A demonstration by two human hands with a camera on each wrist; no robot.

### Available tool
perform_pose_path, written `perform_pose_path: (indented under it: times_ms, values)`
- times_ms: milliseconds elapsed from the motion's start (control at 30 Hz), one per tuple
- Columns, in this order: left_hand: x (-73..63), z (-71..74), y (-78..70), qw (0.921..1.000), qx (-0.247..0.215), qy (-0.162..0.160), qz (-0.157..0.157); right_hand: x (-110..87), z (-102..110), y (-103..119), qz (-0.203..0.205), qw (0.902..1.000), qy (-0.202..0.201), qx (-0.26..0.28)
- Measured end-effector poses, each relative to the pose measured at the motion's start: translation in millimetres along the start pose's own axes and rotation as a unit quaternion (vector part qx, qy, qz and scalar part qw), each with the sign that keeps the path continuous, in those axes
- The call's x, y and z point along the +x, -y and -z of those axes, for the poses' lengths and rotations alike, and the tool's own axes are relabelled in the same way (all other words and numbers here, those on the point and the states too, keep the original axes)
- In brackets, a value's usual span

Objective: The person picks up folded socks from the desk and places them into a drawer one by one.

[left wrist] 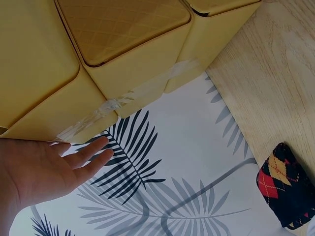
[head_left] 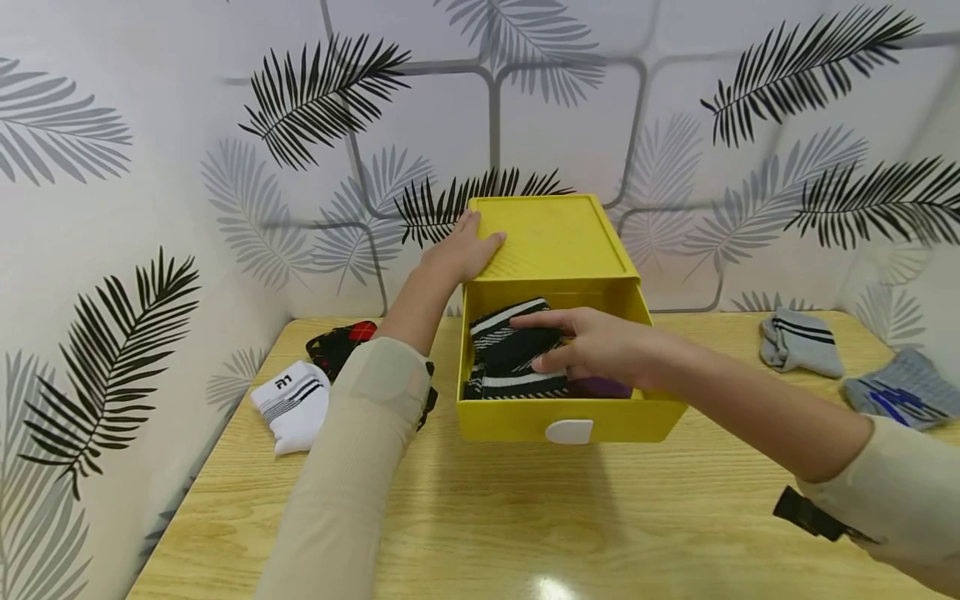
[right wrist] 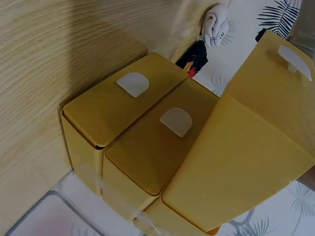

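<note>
A yellow drawer unit [head_left: 551, 237] stands on the table with its top drawer [head_left: 570, 425] pulled out. In the drawer lie a folded black sock with white stripes [head_left: 517, 325] and something purple [head_left: 603, 387]. My left hand [head_left: 461, 250] rests at the unit's upper left edge; in the left wrist view its fingers lie extended along the yellow side [left wrist: 44, 105]. Over the drawer, my right hand [head_left: 600, 342] has its index finger and thumb stretched apart across the striped sock. The right wrist view shows the drawer's underside [right wrist: 246, 157], with the hand mostly hidden.
To the left lie a white sock [head_left: 292, 408] and a black, red and yellow argyle sock [head_left: 337, 346]. At the right are a light grey sock with black stripes [head_left: 802, 342] and a grey sock with blue marks [head_left: 903, 392]. Lower drawers [right wrist: 125, 105] with white handles are closed.
</note>
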State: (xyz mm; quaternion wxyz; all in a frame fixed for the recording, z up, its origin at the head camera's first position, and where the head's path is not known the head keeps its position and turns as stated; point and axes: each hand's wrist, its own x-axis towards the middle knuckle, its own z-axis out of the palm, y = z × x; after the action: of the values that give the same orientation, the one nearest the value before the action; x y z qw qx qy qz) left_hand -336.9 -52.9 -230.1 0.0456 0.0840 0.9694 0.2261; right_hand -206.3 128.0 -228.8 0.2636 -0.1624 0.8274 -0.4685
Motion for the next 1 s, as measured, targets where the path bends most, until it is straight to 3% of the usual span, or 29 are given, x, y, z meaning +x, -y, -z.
perform_pose_path:
  times_ms: [67,133,267,533,700,833,933,1000]
  values:
    - [0.5,-0.4,0.1,1.0,-0.001,-0.001,0.001,-1.1,-0.7,0.6,-0.002,0.9994,0.007,-0.034]
    - [0.5,-0.6,0.3,1.0,-0.003,-0.002,0.001,-1.7,0.0,1.6,-0.002,0.9993,0.014,-0.034]
    - [0.0,-0.7,0.5,1.0,-0.005,0.0,0.003,-5.4,4.6,2.9,0.005,0.9987,0.042,0.028]
    - [-1.6,-1.0,0.4,1.0,-0.004,0.006,0.001,-23.3,25.6,1.2,0.015,0.9877,0.075,0.137]
    - [-2.5,0.6,0.1,0.9999,-0.009,0.012,-0.001,-43.0,37.1,0.3,0.06,0.9783,0.096,0.174]
    - [-2.1,1.3,0.0,0.9999,-0.011,0.013,0.001,-60.1,35.5,-5.9,0.122,0.9557,0.159,0.215]
    - [-0.9,1.2,0.2,0.9998,-0.012,0.013,0.001,-68.3,22.8,-16.6,0.152,0.9276,0.215,0.265]
    - [-0.2,0.5,0.2,0.9999,-0.013,0.01,0.0,-71.0,9.1,-25.5,0.151,0.9132,0.238,0.294]
